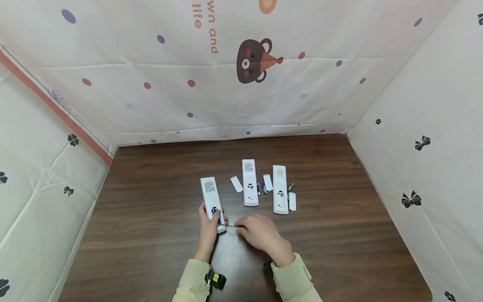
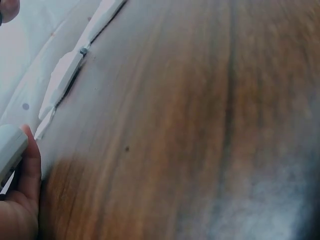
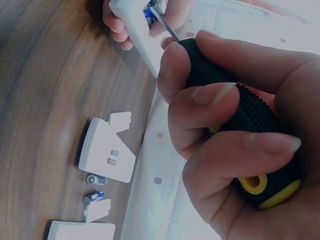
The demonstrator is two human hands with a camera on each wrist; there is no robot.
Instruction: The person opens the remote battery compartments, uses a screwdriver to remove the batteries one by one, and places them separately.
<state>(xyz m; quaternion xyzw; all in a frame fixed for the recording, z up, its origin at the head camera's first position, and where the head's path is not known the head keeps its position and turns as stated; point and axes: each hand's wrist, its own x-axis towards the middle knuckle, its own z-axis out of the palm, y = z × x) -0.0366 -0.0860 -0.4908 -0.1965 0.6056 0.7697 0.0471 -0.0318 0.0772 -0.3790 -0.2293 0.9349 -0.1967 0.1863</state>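
My left hand [image 1: 206, 230] grips a white remote control [image 1: 209, 188] near its lower end, back side up, thumb beside the open battery compartment. A blue battery [image 3: 148, 15] shows inside that compartment in the right wrist view. My right hand [image 1: 260, 233] wraps its fingers round the black and yellow handle of a screwdriver [image 3: 212, 65]. The thin metal shaft reaches to the compartment; whether its tip touches the battery I cannot tell. In the left wrist view only part of the left hand [image 2: 31, 175] and the end of the remote [image 2: 11, 145] appear.
Two more white remotes, a middle one [image 1: 249, 176] and a right one [image 1: 279, 178], lie back up with bare compartments. Around them lie white battery covers [image 1: 237, 184], loose batteries [image 1: 264, 188] and a green battery [image 1: 290, 187]. Cloth walls border the wooden table [image 1: 151, 235].
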